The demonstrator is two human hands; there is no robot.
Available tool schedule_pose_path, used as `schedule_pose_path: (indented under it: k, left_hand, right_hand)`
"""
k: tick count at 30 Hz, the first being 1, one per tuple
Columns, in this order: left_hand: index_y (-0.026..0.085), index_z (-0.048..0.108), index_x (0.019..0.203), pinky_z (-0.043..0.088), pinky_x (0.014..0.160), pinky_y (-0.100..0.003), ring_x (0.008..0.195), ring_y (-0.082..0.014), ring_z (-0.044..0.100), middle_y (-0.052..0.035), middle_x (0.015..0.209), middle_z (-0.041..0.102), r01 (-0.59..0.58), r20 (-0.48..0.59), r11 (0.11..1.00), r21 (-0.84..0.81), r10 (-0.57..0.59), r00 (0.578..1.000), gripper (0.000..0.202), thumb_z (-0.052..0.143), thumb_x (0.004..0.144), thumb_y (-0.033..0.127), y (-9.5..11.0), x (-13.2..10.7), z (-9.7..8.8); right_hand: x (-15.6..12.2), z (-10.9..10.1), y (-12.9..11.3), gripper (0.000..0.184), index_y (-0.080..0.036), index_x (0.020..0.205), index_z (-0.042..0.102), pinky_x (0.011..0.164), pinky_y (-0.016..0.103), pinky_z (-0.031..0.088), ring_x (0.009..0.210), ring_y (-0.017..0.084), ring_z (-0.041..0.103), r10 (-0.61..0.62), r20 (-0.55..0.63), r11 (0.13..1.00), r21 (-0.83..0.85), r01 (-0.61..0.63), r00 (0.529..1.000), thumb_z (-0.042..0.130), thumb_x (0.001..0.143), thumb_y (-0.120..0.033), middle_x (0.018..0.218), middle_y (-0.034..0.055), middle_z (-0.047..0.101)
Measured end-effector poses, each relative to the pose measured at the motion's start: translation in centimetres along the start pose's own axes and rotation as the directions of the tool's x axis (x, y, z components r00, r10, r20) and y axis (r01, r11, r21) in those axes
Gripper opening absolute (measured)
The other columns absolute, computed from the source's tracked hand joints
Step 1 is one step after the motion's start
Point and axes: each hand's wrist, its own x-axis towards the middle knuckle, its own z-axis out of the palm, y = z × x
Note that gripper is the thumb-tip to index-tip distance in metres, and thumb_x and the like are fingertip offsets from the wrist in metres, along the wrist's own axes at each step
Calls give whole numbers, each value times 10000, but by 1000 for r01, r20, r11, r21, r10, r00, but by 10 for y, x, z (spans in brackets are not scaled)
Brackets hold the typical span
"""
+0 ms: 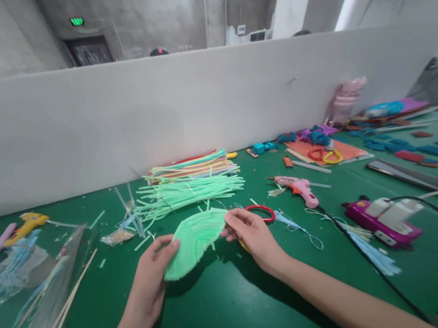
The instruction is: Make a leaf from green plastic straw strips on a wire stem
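Observation:
Between my hands, above the green table, is a light green leaf-shaped piece (196, 238) built of fuzzy curved strips like pipe cleaners. My left hand (154, 274) pinches its left end, thumb on top. At the other end, my right hand (252, 234) grips the edge between thumb and fingers. Just behind lies a pile of light green pipe cleaners (190, 193), with a multicoloured bundle (189, 167) beyond it. Red-handled scissors (268, 213) lie partly hidden behind my right hand.
A pink glue gun (302, 190) and a purple power strip (382, 225) with cables lie to the right. Leftward are a yellow glue gun (28, 224), plastic wrapping with sticks (51, 318) and a small bag of beads (117, 237). A white partition (207, 98) stands behind.

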Motion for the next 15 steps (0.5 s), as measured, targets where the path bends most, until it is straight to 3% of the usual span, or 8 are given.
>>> schedule_pose_path:
  k: [2, 6, 8, 10, 15]
  left_hand:
    - [193, 678, 930, 549, 613, -227, 683, -129, 659, -6, 854, 716, -31, -35, 990, -137, 27, 999, 298, 783, 693, 341, 2, 3, -3]
    - [177, 654, 728, 577, 812, -335, 827, -190, 696, -19, 787, 730, -52, -11, 950, -307, 51, 999, 208, 803, 670, 311, 2, 2, -2]
    - [162, 657, 731, 571, 836, -350, 884, -225, 704, -37, 813, 745, -75, 11, 970, -230, 80, 997, 216, 825, 643, 267, -1, -1, 4]
    - [149, 680, 846, 578, 795, -361, 906, -261, 710, -77, 923, 756, -101, 13, 993, -67, 102, 995, 289, 829, 634, 277, -5, -6, 12]
    - [106, 694, 921, 559, 587, -308, 736, -264, 724, -135, 868, 760, -124, -62, 980, 159, 135, 989, 439, 830, 603, 375, -14, -7, 19]
  right_hand:
    - [-3, 3, 0, 359, -171, 838, 588, 667, 262, 529, 703, 157, 668, 4, -34, 998, 56, -2, 999, 745, 712, -468, 703, -2, 646]
    - [-9, 10, 0, 368, -183, 864, 542, 783, 297, 541, 776, 176, 707, 19, 14, 991, 129, -20, 1000, 755, 716, -444, 736, -7, 673]
    - [-13, 14, 1, 399, -188, 861, 523, 805, 319, 543, 773, 187, 716, 40, 37, 989, 140, -45, 998, 771, 694, -453, 717, -21, 661]
    - [-17, 18, 3, 436, -195, 863, 506, 823, 340, 544, 763, 196, 721, 71, 53, 985, 155, -78, 996, 789, 665, -463, 698, -38, 641]
    - [-23, 23, 7, 445, -208, 848, 482, 857, 374, 541, 763, 206, 723, 108, 97, 981, 148, -122, 989, 786, 665, -476, 678, -42, 640]
